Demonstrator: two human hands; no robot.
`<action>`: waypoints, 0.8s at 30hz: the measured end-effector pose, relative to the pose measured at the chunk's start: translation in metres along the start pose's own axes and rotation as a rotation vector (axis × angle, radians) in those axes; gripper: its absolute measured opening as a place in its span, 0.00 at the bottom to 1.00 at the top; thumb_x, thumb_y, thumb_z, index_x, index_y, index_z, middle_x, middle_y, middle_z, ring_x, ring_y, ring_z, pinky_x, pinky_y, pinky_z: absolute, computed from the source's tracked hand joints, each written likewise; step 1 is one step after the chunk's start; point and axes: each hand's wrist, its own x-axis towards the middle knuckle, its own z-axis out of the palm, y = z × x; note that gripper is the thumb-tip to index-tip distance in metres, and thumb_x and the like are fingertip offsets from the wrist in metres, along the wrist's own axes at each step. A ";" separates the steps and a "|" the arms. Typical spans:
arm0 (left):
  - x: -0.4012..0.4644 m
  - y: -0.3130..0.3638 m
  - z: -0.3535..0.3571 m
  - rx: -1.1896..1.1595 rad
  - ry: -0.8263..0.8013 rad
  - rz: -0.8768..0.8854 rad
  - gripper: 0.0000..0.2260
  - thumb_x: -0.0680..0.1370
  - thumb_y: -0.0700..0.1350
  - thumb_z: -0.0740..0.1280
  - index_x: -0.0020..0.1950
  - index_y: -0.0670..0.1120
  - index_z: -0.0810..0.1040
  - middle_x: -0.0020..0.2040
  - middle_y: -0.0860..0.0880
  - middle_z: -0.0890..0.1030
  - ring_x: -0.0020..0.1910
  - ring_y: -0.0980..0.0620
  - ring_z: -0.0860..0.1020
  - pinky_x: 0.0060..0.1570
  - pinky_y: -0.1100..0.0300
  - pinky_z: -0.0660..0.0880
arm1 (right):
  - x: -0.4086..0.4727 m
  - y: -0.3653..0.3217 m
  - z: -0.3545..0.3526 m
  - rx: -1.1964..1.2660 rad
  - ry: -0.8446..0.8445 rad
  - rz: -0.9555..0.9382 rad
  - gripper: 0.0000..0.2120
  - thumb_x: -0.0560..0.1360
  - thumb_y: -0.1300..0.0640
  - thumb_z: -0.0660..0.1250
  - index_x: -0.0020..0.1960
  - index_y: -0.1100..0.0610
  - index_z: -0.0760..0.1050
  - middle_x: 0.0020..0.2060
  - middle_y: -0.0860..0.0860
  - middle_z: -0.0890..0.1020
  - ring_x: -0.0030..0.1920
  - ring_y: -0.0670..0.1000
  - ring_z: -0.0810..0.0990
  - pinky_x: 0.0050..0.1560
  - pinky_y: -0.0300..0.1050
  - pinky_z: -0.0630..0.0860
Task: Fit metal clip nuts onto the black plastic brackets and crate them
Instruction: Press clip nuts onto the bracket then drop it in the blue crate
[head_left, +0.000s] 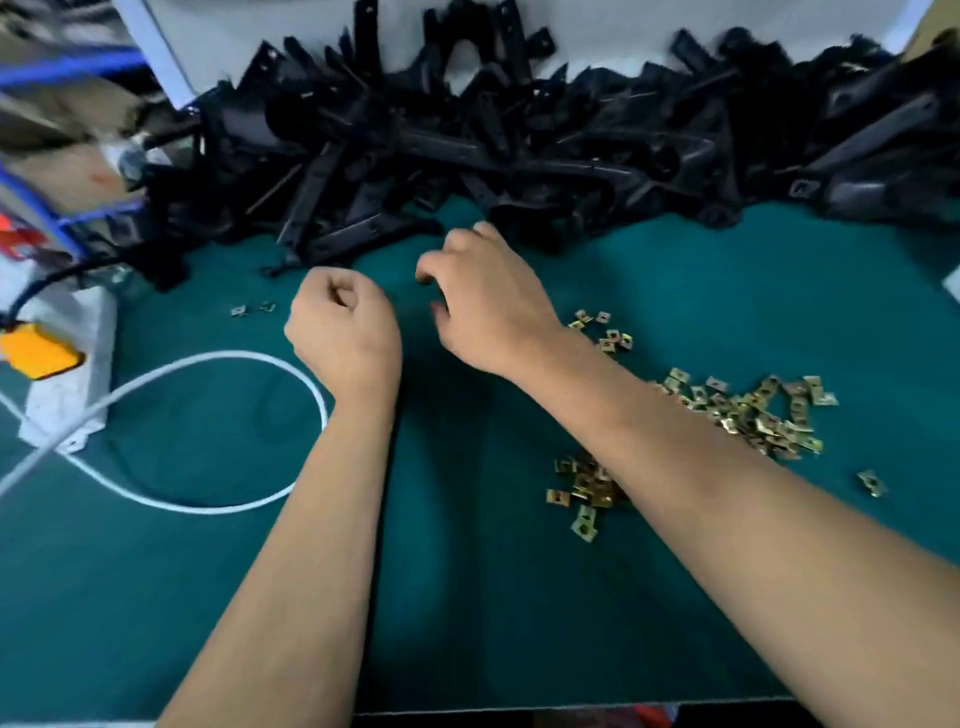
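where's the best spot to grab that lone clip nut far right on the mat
Judging by how the lone clip nut lies flat and clear of the clip pile, pinch its two outer edges from straight above with right hand fingers.

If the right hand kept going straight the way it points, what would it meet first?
Most likely the bracket pile: the right hand points up and away over the green mat, its fingers close to the pile's near edge. Depth is unclear.

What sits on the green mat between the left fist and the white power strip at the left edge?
In the head view, two stray clip nuts lie on the green mat between the left hand and the white power strip; a white cable loops just below.
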 end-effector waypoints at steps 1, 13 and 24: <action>0.008 -0.003 0.001 -0.062 0.057 -0.068 0.07 0.75 0.41 0.62 0.37 0.47 0.74 0.30 0.54 0.71 0.33 0.51 0.69 0.43 0.57 0.70 | 0.015 -0.007 0.009 -0.052 -0.017 -0.015 0.17 0.77 0.56 0.71 0.66 0.52 0.77 0.60 0.52 0.76 0.67 0.57 0.68 0.59 0.53 0.76; 0.024 -0.011 0.010 -0.218 0.177 -0.227 0.12 0.76 0.39 0.64 0.34 0.50 0.73 0.30 0.54 0.72 0.29 0.58 0.70 0.33 0.70 0.67 | 0.113 -0.020 0.062 -0.200 -0.412 0.028 0.49 0.76 0.65 0.69 0.84 0.47 0.41 0.83 0.56 0.48 0.81 0.63 0.49 0.76 0.70 0.51; 0.000 0.003 0.016 -0.343 0.130 -0.053 0.05 0.77 0.40 0.63 0.42 0.46 0.76 0.28 0.63 0.73 0.33 0.62 0.71 0.38 0.69 0.67 | 0.045 0.019 -0.013 0.315 0.210 0.139 0.13 0.82 0.62 0.64 0.64 0.55 0.79 0.52 0.49 0.83 0.47 0.46 0.81 0.49 0.41 0.79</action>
